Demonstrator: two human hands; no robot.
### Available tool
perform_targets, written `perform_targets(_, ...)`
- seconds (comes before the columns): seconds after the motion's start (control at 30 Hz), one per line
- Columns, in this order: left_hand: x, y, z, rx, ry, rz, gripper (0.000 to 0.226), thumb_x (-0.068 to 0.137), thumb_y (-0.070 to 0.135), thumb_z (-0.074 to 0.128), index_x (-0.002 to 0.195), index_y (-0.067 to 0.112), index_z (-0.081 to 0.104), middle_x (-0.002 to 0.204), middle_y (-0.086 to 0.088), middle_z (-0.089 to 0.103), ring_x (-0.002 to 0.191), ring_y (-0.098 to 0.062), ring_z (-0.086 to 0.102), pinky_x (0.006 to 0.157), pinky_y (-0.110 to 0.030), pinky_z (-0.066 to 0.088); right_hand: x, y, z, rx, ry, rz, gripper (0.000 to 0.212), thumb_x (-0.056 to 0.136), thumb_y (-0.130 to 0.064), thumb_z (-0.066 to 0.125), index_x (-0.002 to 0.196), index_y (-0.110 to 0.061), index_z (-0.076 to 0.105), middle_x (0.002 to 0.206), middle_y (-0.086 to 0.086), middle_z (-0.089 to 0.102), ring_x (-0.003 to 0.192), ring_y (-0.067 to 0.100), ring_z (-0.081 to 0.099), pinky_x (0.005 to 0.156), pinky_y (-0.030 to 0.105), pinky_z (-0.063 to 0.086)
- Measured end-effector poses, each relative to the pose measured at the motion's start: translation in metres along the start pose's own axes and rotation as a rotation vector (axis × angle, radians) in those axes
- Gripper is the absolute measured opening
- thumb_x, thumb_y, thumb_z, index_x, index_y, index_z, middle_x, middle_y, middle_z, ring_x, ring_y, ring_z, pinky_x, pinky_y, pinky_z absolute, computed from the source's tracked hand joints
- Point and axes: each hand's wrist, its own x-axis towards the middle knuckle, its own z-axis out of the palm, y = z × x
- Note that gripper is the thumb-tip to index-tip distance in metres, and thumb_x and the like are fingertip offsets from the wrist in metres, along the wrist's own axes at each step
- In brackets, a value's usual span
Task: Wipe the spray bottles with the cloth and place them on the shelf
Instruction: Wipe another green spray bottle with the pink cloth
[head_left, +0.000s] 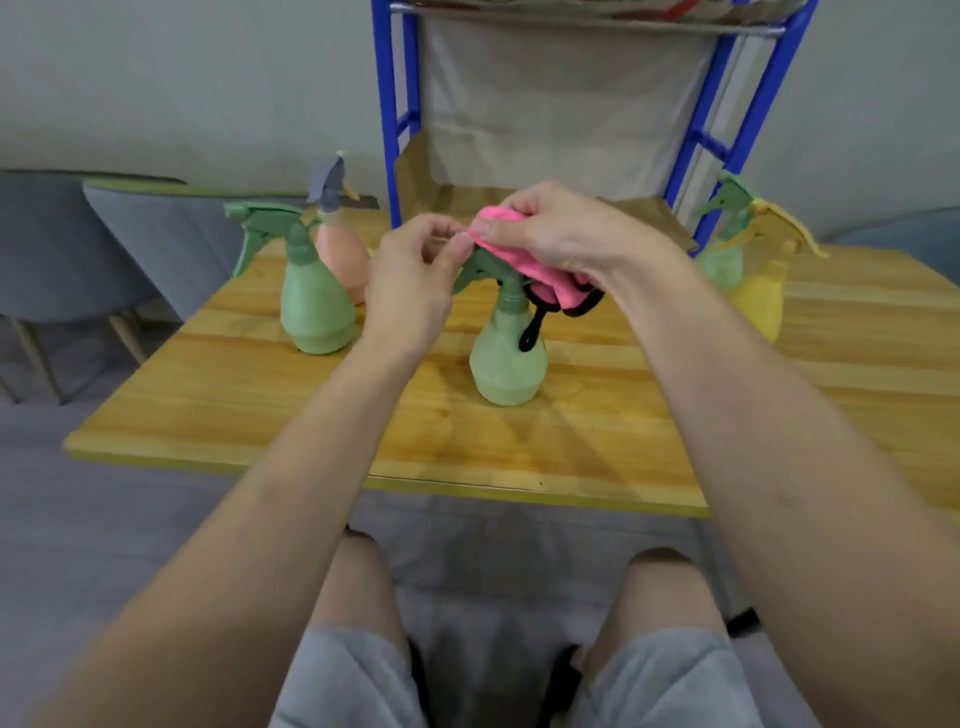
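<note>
A green spray bottle (506, 358) stands upright in the middle of the wooden table (519, 441). My right hand (561, 228) grips a pink cloth (524, 260) with a black hem and presses it over the bottle's spray head. My left hand (415, 275) has its fingers curled at the front of that head, pinching near the nozzle and the cloth's edge. A blue-framed shelf (400, 119) lined with brown paper stands at the back of the table.
Another green bottle (311, 301) and a peach bottle (337, 249) with a grey head stand at the left. A green bottle (727, 244) and a yellow one (758, 296) stand at the right. Grey chairs (130, 249) sit left of the table. My knees are below the table's front edge.
</note>
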Motion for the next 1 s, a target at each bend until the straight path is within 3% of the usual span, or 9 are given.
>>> perform_targets(0.13, 0.001, -0.005, -0.002, 0.079, 0.003, 0.023, 0.006, 0.095, 0.041, 0.062, 0.090, 0.041, 0.065, 0.070, 0.024, 0.062, 0.071, -0.005, 0.057, 0.076, -0.040, 0.050, 0.001, 0.008, -0.006, 0.034, -0.036, -0.013, 0.027, 0.096, -0.049, 0.073, 0.098, -0.022, 0.073, 0.063, 0.011, 0.068, 0.047, 0.026, 0.059, 0.047, 0.032, 0.048)
perform_targets(0.23, -0.001, 0.004, -0.002, 0.045, -0.002, 0.006, 0.011, 0.096, 0.036, 0.064, 0.086, 0.043, 0.063, 0.080, 0.017, 0.068, 0.082, -0.012, 0.065, 0.087, -0.048, 0.056, -0.009, 0.012, -0.015, 0.076, -0.032, -0.035, 0.025, 0.098, -0.043, 0.073, 0.101, -0.018, 0.073, 0.061, 0.006, 0.069, 0.047, 0.024, 0.060, 0.046, 0.029, 0.047)
perform_targets(0.33, -0.004, 0.003, -0.003, 0.037, 0.011, -0.003, 0.009, 0.094, 0.040, 0.062, 0.086, 0.045, 0.063, 0.087, 0.018, 0.071, 0.091, -0.012, 0.069, 0.091, -0.049, 0.057, -0.021, 0.024, -0.023, 0.024, -0.028, -0.023, 0.026, 0.099, -0.039, 0.071, 0.106, -0.014, 0.073, 0.056, -0.004, 0.067, 0.048, 0.014, 0.061, 0.049, 0.026, 0.049)
perform_targets(0.43, -0.004, 0.003, -0.005, 0.040, 0.004, 0.000, 0.017, 0.097, 0.032, 0.067, 0.086, 0.046, 0.064, 0.088, 0.020, 0.072, 0.091, -0.009, 0.069, 0.092, -0.048, 0.057, -0.025, 0.023, -0.026, -0.004, -0.026, -0.021, 0.026, 0.098, -0.039, 0.073, 0.106, -0.015, 0.074, 0.070, 0.001, 0.073, 0.062, 0.020, 0.066, 0.054, 0.030, 0.054)
perform_targets(0.5, -0.004, 0.004, -0.006, 0.064, -0.001, 0.018, 0.022, 0.098, 0.028, 0.067, 0.087, 0.047, 0.064, 0.085, 0.021, 0.071, 0.087, -0.008, 0.067, 0.090, -0.049, 0.057, -0.019, 0.013, -0.022, -0.016, -0.001, -0.058, 0.022, 0.097, -0.037, 0.075, 0.102, -0.016, 0.075, 0.068, -0.007, 0.073, 0.060, 0.010, 0.067, 0.052, 0.023, 0.054)
perform_targets(0.6, -0.006, 0.003, -0.011, 0.100, -0.012, 0.018, 0.013, 0.096, 0.041, 0.063, 0.088, 0.050, 0.063, 0.086, 0.021, 0.071, 0.088, -0.007, 0.067, 0.089, -0.051, 0.056, -0.006, -0.001, -0.009, 0.014, -0.033, -0.100, 0.022, 0.096, -0.037, 0.076, 0.098, -0.015, 0.074, 0.063, -0.002, 0.069, 0.050, 0.015, 0.061, 0.048, 0.028, 0.049)
perform_targets(0.73, -0.006, 0.006, -0.010, 0.119, -0.015, 0.004, 0.006, 0.091, 0.052, 0.056, 0.092, 0.055, 0.061, 0.090, 0.025, 0.069, 0.091, -0.010, 0.067, 0.092, -0.054, 0.054, -0.002, 0.010, -0.018, -0.061, -0.058, -0.100, 0.022, 0.095, -0.044, 0.075, 0.098, -0.022, 0.076, 0.073, -0.010, 0.073, 0.063, 0.003, 0.066, 0.062, 0.024, 0.053)
perform_targets(0.83, -0.003, 0.004, -0.007, 0.097, -0.014, -0.010, 0.006, 0.091, 0.051, 0.055, 0.093, 0.052, 0.061, 0.088, 0.023, 0.069, 0.091, -0.013, 0.067, 0.091, -0.055, 0.054, -0.010, 0.032, -0.030, -0.034, -0.057, -0.059, 0.021, 0.097, -0.043, 0.072, 0.104, -0.024, 0.076, 0.084, -0.009, 0.077, 0.076, 0.008, 0.070, 0.067, 0.022, 0.056)
perform_targets(1.0, 0.000, 0.007, -0.001, 0.112, -0.047, -0.016, 0.008, 0.096, 0.043, 0.057, 0.093, 0.049, 0.062, 0.089, 0.019, 0.071, 0.091, -0.010, 0.067, 0.091, -0.053, 0.054, -0.010, 0.042, -0.038, -0.032, -0.054, -0.045, 0.019, 0.094, -0.044, 0.075, 0.104, -0.028, 0.077, 0.096, -0.004, 0.080, 0.091, 0.018, 0.075, 0.083, 0.036, 0.060)
